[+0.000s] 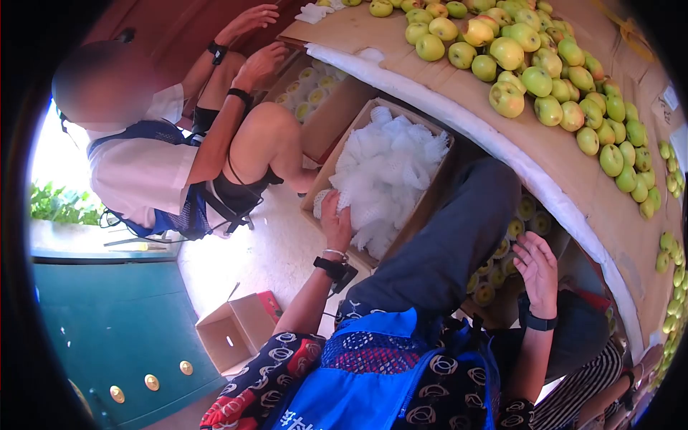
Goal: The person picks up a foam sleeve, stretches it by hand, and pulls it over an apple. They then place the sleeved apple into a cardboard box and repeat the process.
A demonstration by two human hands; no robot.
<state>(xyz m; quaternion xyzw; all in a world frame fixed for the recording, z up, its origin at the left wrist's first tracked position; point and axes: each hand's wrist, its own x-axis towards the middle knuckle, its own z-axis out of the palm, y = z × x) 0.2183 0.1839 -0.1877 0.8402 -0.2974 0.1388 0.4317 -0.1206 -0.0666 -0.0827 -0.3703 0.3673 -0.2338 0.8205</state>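
My left hand [335, 221] is at the near-left side of an open cardboard box [412, 233] full of white foam fruit nets [390, 161]. Its fingers are curled against a foam net [321, 203] at the box's edge; the palm side is partly hidden. On the right, my right hand [537, 266] is raised with its fingers apart and nothing visible in them. Next to it, beyond my knee, a box holds netted apples [485, 293], partly covered by my leg.
Many yellow-green apples [541, 79] lie on a cardboard-covered table [430, 79] with a white padded edge [459, 111]. Another person [165, 158] crouches at left beside a box of netted apples [304, 89]. A small open carton [236, 330] stands near a green door [122, 322].
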